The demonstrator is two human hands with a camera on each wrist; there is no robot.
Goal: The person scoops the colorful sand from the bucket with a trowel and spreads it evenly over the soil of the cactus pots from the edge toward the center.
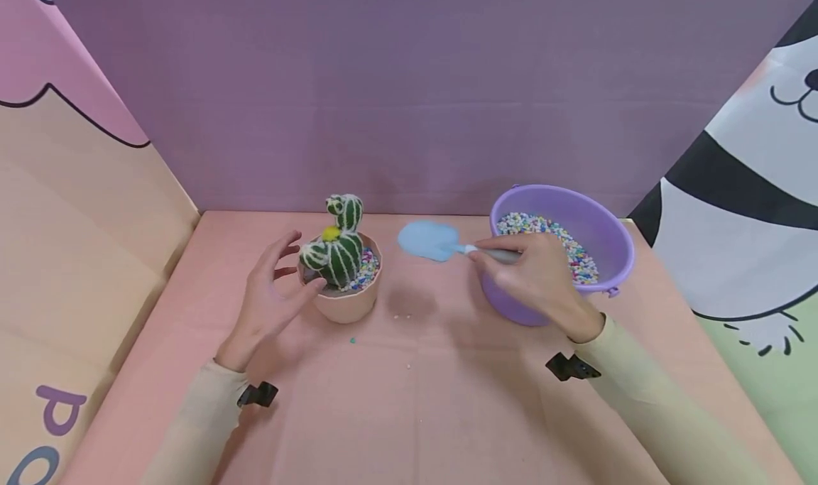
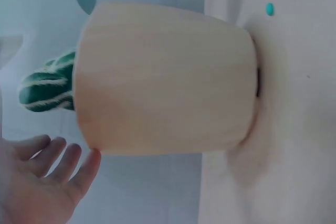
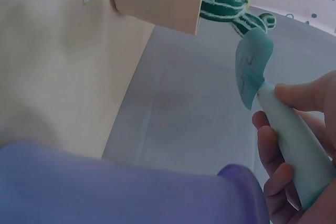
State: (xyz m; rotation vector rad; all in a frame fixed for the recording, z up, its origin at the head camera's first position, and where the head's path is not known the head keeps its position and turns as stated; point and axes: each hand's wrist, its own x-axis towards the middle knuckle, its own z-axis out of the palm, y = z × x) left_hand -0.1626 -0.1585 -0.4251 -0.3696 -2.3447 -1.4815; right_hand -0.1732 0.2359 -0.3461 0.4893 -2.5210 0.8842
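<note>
A green plush-looking cactus [image 1: 341, 259] with a yellow flower stands in a light peach pot [image 1: 348, 306], with small coloured beads [image 1: 367, 270] around its base. Beside the pot's left side is my left hand [image 1: 271, 306], its fingers loosely spread and its thumb near the front rim. Fingertips come close to the rim in the left wrist view [image 2: 86, 174]; I cannot tell whether they touch. My right hand [image 1: 540, 275] grips the pale handle of a toy shovel [image 3: 294, 135], whose light blue blade [image 1: 427, 241] hangs between pot and bucket, pointing left.
A purple bucket [image 1: 514, 304], partly filled with coloured beads [image 1: 578, 259], stands under and behind my right hand. On the pink tabletop [image 1: 358, 414] lie a teal bead [image 1: 353, 340] and a few white ones [image 1: 409, 317]. A purple backdrop [image 1: 409, 94] rises behind the table.
</note>
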